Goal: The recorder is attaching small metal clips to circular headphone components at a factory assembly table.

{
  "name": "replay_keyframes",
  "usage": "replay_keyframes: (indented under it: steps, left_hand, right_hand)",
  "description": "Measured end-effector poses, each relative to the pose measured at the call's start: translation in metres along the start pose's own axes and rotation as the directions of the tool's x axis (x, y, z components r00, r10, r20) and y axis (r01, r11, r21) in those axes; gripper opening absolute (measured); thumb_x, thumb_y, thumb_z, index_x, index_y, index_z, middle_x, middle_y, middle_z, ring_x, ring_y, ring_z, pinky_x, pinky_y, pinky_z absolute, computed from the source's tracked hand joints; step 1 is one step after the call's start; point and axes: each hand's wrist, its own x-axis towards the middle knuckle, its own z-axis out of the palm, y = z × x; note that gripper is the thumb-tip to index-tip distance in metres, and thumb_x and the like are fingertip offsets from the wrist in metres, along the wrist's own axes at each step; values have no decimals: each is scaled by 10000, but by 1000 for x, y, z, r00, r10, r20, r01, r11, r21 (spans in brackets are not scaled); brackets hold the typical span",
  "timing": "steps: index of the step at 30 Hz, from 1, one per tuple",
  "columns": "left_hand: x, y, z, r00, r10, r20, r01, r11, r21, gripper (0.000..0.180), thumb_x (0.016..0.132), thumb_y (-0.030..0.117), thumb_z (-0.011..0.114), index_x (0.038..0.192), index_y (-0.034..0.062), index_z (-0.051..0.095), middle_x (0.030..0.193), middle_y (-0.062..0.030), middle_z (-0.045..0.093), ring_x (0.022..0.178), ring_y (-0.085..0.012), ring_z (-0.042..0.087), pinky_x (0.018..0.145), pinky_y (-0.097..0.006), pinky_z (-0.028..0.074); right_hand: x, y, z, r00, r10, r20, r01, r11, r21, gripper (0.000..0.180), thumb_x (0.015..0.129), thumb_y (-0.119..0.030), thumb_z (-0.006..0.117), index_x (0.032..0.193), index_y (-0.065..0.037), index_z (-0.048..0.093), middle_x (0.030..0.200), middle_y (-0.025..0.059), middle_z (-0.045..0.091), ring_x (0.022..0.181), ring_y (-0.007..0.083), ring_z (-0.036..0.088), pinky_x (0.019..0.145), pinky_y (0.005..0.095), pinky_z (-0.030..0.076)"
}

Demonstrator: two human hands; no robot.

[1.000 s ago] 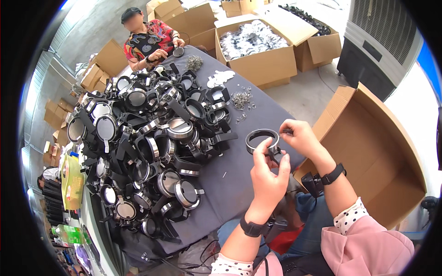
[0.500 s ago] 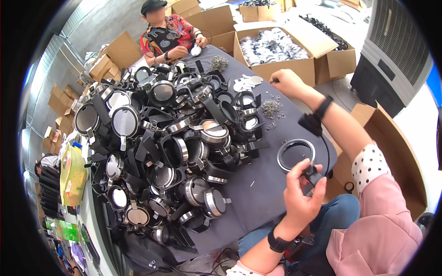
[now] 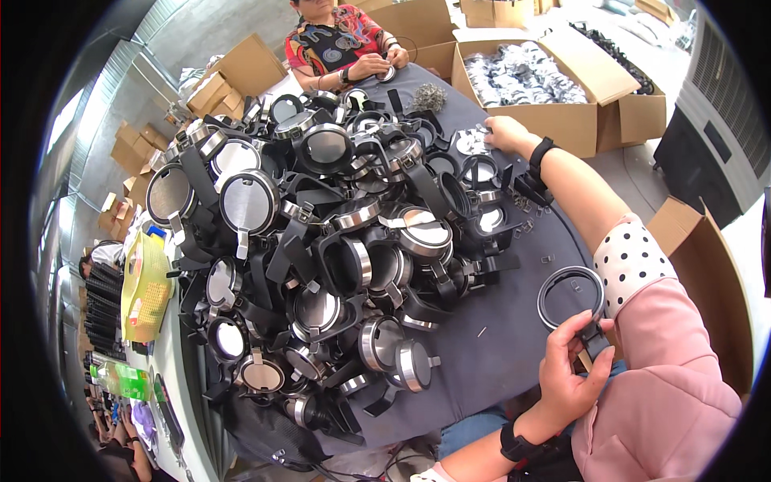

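Left hand had its fingers clamped on the tab of a black ring part, w/ the ring itself sticking up just past the fingertips, over the dark cloth. Right hand was stretched way out, fingers down on small metal bits beside the cardboard box; couldn't tell if it gripped anything tbh. Big pile of round black-and-silver housings sat left of both hands. Another person was at the far end.
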Motion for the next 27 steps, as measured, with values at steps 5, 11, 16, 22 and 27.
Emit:
replay_keyframes:
  steps: [5,11,16,22,27]
  left_hand:
    - [2,-1,4,999,39,36,-41,996,73,509,867,3,612,1299,-2,342,1172,-196,580,978,-163,605,852,-280,494]
    - [-2,-2,8,999,2,44,-5,997,71,499,866,6,617,1293,-1,359,1161,-179,594,989,-157,608,861,-269,487]
    - [1,-1,4,999,28,33,-31,995,92,494,865,8,618,1288,-3,364,1148,-170,608,986,-154,611,854,-263,489]
    - [3,-7,8,999,26,37,-31,989,145,498,861,14,623,1290,-13,372,1112,-170,626,906,-146,629,795,-272,513]
    - [15,-9,4,1000,-8,-27,12,985,170,558,851,26,646,1319,-6,344,1099,-153,621,946,-141,612,805,-267,501]
  right_hand:
    - [-5,16,-6,995,-23,95,11,992,123,155,754,-134,671,817,-3,723,730,154,700,666,253,689,656,363,546]
    - [-18,15,-1,981,192,-38,-178,954,241,290,766,-189,673,707,96,675,663,164,683,627,255,681,612,345,539]
    - [-18,11,3,933,358,-30,-332,891,310,314,771,-223,697,767,91,675,692,191,682,680,301,693,682,372,546]
    - [-24,30,-27,854,379,-355,-303,919,252,257,754,-160,651,921,33,682,848,204,690,852,284,688,776,368,524]
    - [-94,1,-89,927,277,-251,3,665,747,293,739,-172,747,935,9,624,833,69,648,573,118,531,525,262,414]
